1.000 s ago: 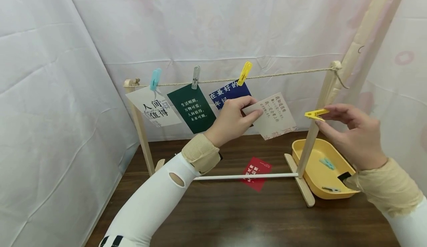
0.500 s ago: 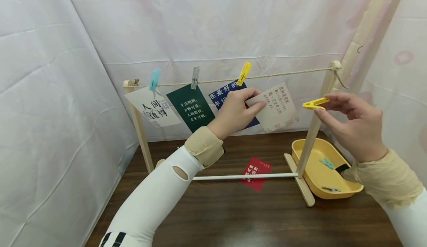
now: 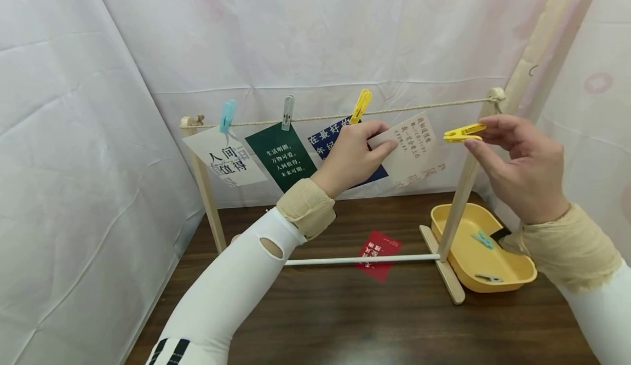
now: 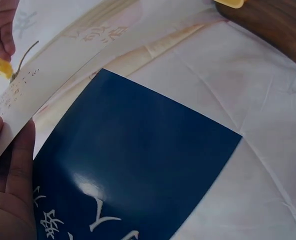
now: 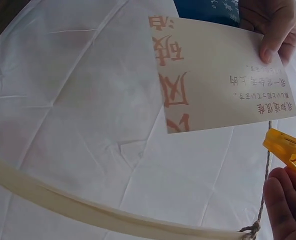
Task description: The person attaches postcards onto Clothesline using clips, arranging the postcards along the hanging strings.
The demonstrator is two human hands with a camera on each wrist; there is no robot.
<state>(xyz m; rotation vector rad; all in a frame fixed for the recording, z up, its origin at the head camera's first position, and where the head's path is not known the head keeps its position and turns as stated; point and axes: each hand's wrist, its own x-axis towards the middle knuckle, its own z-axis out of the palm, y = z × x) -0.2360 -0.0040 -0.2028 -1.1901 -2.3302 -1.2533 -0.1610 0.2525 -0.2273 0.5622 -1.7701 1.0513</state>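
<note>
My left hand pinches a cream card with printed characters by its left edge, thumb in front, its top edge up at the rope. To its right, my right hand pinches a yellow clothespin by its handles, its jaws pointing left toward the card. Partly behind the left hand hangs a dark blue card from another yellow clothespin. In the right wrist view the cream card overlaps the rope, with the clothespin just beside it.
A green card and a white card hang farther left from grey and blue clothespins. Under the rope, a red card lies on the dark table. A yellow tray with clothespins stands by the right wooden post.
My left hand has raised the cream card up to the rope and a little right. The right hand has lifted the yellow clothespin, bringing it slightly left.
</note>
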